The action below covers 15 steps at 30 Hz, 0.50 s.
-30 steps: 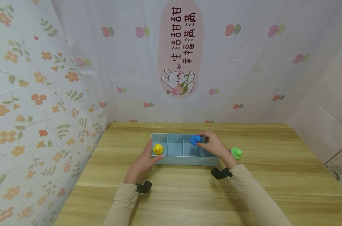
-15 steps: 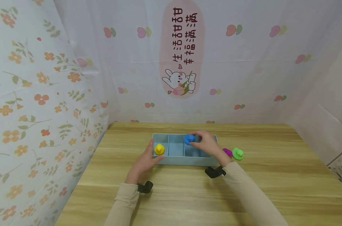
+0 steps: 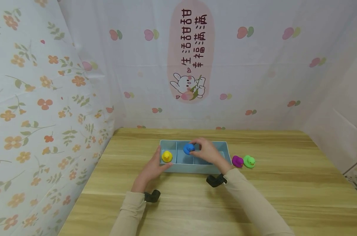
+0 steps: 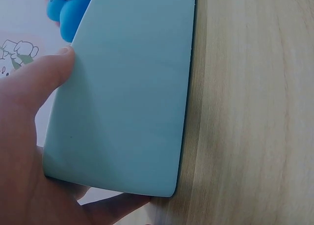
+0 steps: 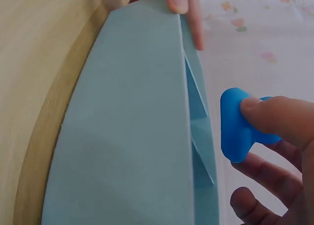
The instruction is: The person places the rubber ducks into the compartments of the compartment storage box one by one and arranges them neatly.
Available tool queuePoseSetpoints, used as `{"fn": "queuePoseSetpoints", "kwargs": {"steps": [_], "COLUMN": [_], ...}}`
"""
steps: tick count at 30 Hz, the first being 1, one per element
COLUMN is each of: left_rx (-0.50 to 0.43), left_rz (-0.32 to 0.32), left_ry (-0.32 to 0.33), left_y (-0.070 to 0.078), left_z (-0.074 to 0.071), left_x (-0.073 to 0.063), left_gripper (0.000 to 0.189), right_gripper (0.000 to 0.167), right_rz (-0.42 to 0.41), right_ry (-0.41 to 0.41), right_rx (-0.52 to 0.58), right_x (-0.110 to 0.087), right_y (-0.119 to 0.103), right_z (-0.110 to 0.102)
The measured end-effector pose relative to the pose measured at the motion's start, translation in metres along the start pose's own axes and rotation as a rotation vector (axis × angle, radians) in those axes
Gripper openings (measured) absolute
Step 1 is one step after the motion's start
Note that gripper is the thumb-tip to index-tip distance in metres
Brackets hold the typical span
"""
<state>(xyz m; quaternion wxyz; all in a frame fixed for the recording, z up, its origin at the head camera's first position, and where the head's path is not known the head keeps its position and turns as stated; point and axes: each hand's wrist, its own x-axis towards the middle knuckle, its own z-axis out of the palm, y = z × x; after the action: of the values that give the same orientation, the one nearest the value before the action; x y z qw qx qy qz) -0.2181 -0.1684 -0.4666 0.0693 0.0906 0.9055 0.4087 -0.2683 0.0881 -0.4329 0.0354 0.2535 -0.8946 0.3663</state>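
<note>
My right hand (image 3: pixel 209 151) pinches a blue rubber duck (image 3: pixel 188 149) over the second compartment from the left of a light blue divided box (image 3: pixel 193 168). In the right wrist view the thumb presses on the duck's underside, and the duck is above the box's rim. My left hand (image 3: pixel 151 168) grips the left end of the box, its thumb (image 4: pixel 54 70) at the front rim and its fingers round the end wall. A yellow rubber duck (image 3: pixel 167 156) sits in the leftmost compartment. The right hand partly hides the compartments on the right.
To the right of the box, a purple rubber duck (image 3: pixel 237 161) and a green rubber duck (image 3: pixel 249 161) stand side by side on the wooden table (image 3: pixel 284 183). A printed cloth (image 3: pixel 137 82) hangs behind the table, with a floral cloth (image 3: pixel 42 131) at its left.
My right hand has carried the blue duck leftward, from over the third compartment to over the second. More of the purple duck now shows. The left hand keeps its place on the box.
</note>
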Motion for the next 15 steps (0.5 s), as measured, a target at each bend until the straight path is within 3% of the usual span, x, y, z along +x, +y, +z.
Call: {"fn": "queuePoseSetpoints", "kwargs": {"steps": [8,15], "left_rx": [-0.018,-0.02], "left_rz": [0.016,0.02], "left_ry": [-0.002,0.002], "left_y": [-0.005,-0.008], "left_z": [0.002,0.002], "left_x": [0.002,0.003], "left_gripper": [0.097,0.098], "right_gripper": [0.031,0.029], "right_rz": [0.034,0.047], "right_ry": [-0.076,-0.092], "right_rx": [-0.035,-0.151], "right_x": [0.008,0.012], "right_y": [-0.002,-0.006], "right_z": [0.018,0.027]}}
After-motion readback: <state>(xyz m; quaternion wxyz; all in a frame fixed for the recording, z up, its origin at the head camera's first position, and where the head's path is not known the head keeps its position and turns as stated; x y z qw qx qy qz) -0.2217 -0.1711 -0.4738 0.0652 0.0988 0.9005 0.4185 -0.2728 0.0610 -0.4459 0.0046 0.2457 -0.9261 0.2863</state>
